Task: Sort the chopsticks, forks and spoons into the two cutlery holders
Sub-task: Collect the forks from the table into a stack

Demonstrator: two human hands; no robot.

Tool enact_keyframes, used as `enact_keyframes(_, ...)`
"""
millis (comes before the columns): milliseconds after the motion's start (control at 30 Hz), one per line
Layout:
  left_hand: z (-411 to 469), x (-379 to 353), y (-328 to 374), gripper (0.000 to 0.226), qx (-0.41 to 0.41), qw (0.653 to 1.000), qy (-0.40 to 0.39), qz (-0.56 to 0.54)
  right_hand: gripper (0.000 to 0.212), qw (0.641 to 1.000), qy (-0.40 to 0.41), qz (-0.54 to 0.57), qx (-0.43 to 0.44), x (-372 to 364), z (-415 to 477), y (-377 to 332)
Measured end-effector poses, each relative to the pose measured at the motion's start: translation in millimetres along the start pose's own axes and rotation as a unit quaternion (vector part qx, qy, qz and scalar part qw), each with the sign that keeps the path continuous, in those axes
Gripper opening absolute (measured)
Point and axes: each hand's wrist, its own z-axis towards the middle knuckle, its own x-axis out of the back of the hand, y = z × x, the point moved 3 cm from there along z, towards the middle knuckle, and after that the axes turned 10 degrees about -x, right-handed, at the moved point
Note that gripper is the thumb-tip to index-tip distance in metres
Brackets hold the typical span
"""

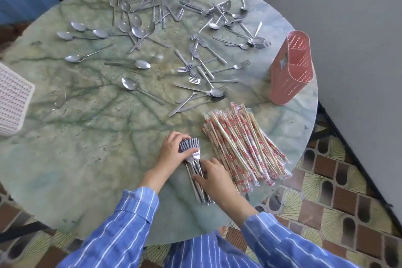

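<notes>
One head-worn wide-angle view: close above round table (87,159) near edge, facing forward-down across it.

- Fork bundle (194,157): steel forks stacked tightly at the near edge, tines pointing far.
- Chopsticks (243,148): a heap in clear, red-printed wrappers, just right of the bundle.
- Loose forks (202,65): scattered across the centre and far right.
- Spoons (130,28): scattered left and far.
- Pink holder (291,76): perforated, divided, upright at the right edge.
- White holder (13,98): perforated, at the left edge, partly cut off.
</notes>
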Motion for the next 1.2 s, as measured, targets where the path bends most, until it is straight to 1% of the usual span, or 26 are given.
enact_keyframes(100,8,5,-2,0.062,-0.012,1.0,0.004,0.004,0.037,1.0,0.008,-0.018,0.019,13,6,-4)
enact_keyframes(200,25,17,1,0.058,-0.039,0.999,0.025,-0.01,0.033,0.998,0.046,0.014,0.048,40,19,-14)
enact_keyframes(333,55,32,5,0.037,-0.046,0.998,0.026,-0.037,0.019,0.991,0.096,0.062,0.063,84,49,-32)
enact_keyframes(400,74,38,5,0.031,-0.048,0.998,0.025,-0.021,0.018,0.988,0.129,0.073,0.049,104,73,-36)
enact_keyframes(533,115,46,6,0.018,-0.039,0.998,0.041,0.011,0.021,0.978,0.186,0.093,-0.01,137,123,-28)
enact_keyframes(633,152,47,9,0.012,-0.058,0.994,0.066,0.072,0.021,0.973,0.209,0.08,-0.056,152,155,-17)
enact_keyframes(700,175,44,10,0.015,-0.048,0.99,0.069,0.117,0.026,0.973,0.194,0.054,-0.108,156,173,-8)
enact_keyframes(767,194,40,7,0.02,-0.014,0.986,0.052,0.155,0.029,0.976,0.151,-0.004,-0.155,157,186,-3)
enact_keyframes(833,209,36,5,0.023,0.009,0.983,0.035,0.182,0.02,0.977,0.102,-0.015,-0.185,158,195,-1)
enact_keyframes(933,224,30,3,0.024,0.009,0.983,0.009,0.183,0.028,0.978,0.063,0.031,-0.195,160,203,1)
enact_keyframes(1033,232,23,6,0.028,0.016,0.982,-0.029,0.184,0.019,0.972,0.017,0.136,-0.189,160,202,6)
enact_keyframes(1067,234,22,7,0.026,0.018,0.983,-0.033,0.181,0.02,0.967,0.007,0.17,-0.187,162,200,10)
enact_keyframes(1200,235,21,5,0.018,0.025,0.985,-0.042,0.168,0.017,0.943,0.006,0.281,-0.177,175,190,31)
